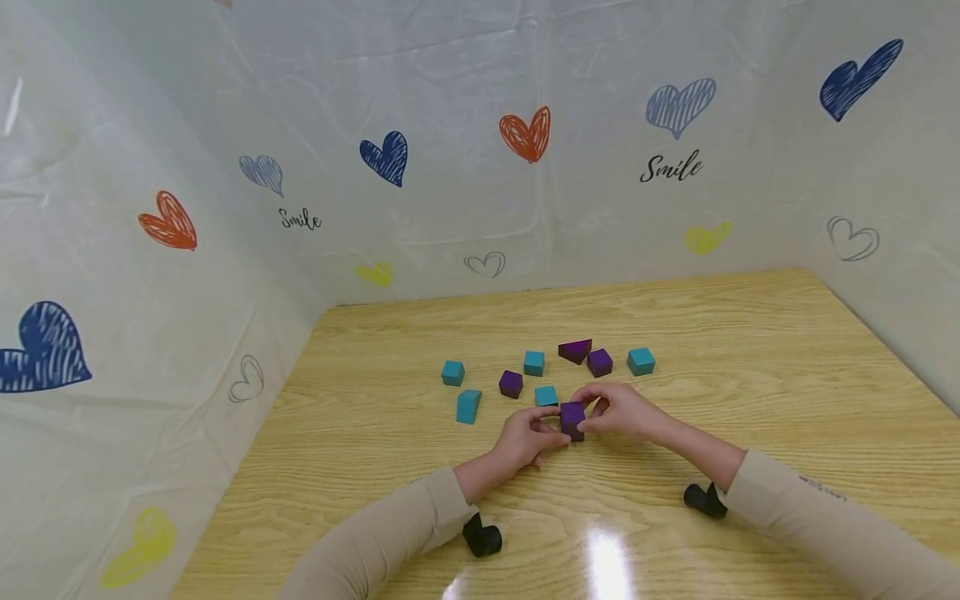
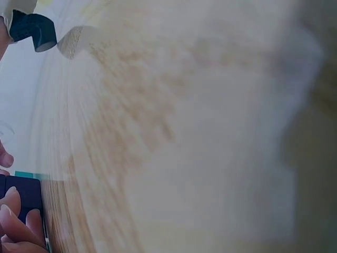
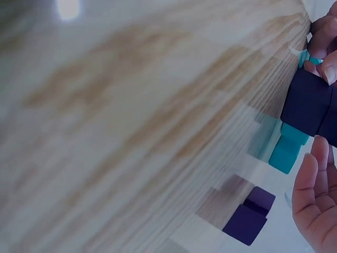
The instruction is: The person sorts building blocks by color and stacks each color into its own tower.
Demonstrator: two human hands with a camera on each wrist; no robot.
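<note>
**Both hands on 1 purple block**

The left hand (image 1: 528,437) and right hand (image 1: 622,408) pinch a purple block (image 1: 573,417) between their fingertips, low on the wooden table (image 1: 750,375) in front of the other pieces. Behind it lie 5 teal blocks, one (image 1: 547,395) just beside the hands, and 3 more purple ones, including a wedge (image 1: 575,350).

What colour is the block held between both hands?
Purple; the block shows best in the head view, pinched by the left hand and right hand.

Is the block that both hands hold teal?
No, the block held between the left hand and the right hand is purple; teal cubes lie beyond it.
</note>
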